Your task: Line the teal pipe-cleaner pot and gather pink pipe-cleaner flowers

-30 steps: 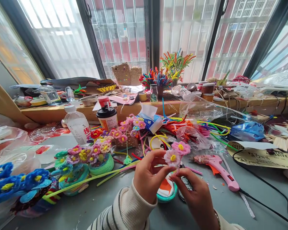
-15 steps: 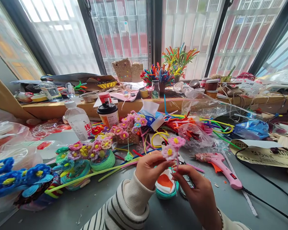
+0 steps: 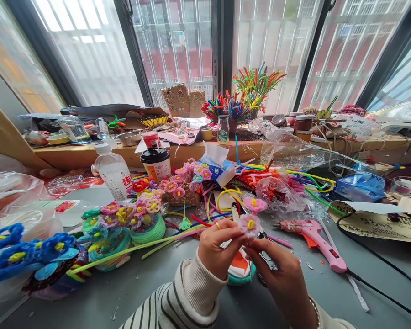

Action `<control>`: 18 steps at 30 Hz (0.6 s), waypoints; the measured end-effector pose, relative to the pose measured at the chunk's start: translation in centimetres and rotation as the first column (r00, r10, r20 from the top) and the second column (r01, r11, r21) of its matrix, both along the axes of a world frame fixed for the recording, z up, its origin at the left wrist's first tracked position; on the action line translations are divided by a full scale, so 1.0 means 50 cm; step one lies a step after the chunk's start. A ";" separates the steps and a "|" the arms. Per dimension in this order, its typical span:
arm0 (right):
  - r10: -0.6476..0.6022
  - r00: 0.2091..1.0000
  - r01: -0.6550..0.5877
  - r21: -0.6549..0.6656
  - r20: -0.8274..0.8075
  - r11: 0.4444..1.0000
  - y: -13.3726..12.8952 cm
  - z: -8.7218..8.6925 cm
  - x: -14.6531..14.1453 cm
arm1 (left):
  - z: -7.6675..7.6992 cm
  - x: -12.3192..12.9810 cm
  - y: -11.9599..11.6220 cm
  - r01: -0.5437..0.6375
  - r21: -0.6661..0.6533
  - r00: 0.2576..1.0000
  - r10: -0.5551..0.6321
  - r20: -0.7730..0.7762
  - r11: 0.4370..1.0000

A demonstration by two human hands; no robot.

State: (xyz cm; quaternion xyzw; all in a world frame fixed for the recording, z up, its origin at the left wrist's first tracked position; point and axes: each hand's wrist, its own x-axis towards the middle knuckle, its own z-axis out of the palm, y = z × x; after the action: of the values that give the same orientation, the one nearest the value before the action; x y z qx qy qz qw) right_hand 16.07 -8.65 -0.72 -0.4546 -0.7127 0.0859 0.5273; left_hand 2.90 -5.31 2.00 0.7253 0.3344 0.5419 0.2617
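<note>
Two fuzzy pink flowers with yellow centres, a paler one (image 3: pixel 249 225) in front and a brighter one (image 3: pixel 255 204) behind, stand above my fingertips. My left hand (image 3: pixel 217 246) pinches their stems from the left, just under the pale bloom. From the right, my right hand (image 3: pixel 279 269) pinches the same stems a little lower, its fingertips close to the left ones. Below and behind the hands is a green-rimmed round pot (image 3: pixel 241 278) with white and orange material inside, partly hidden by my fingers.
A pink glue gun (image 3: pixel 315 237) lies at the right, its black cord trailing to the edge. Left are flower-topped yarn pots (image 3: pixel 149 230), blue flowers (image 3: pixel 30 256) and a plastic bottle (image 3: pixel 113 173). Loose pipe cleaners (image 3: pixel 267 178) and a tissue pack (image 3: pixel 222 171) lie behind.
The flowers have moved slightly right and down, and the paler bloom now faces the camera more. My left hand has shifted right, and the fingertips of both hands are closer together.
</note>
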 end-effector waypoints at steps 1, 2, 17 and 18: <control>0.007 1.000 -0.007 0.003 0.003 1.000 0.000 0.000 0.000 | 0.001 -0.001 0.000 0.014 -0.003 1.000 -0.014 -0.006 1.000; 0.012 1.000 -0.012 0.007 0.004 1.000 0.000 0.001 -0.001 | 0.002 -0.002 0.001 0.032 -0.021 0.999 -0.032 -0.012 0.999; 0.313 0.913 -0.396 -0.384 -0.261 0.834 0.003 0.019 0.025 | 0.036 0.011 -0.016 0.338 -0.362 0.940 -0.328 0.089 0.869; 0.305 0.906 -0.407 -0.400 -0.294 0.821 0.002 0.018 0.025 | 0.040 0.009 -0.016 0.336 -0.358 0.940 -0.333 0.073 0.871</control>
State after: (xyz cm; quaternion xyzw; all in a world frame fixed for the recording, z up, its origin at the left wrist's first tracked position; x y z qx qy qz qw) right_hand 17.30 -8.55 0.20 -0.4106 -0.6833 0.3958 0.4558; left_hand 3.36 -6.11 3.98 0.7082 0.2974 0.4203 0.4831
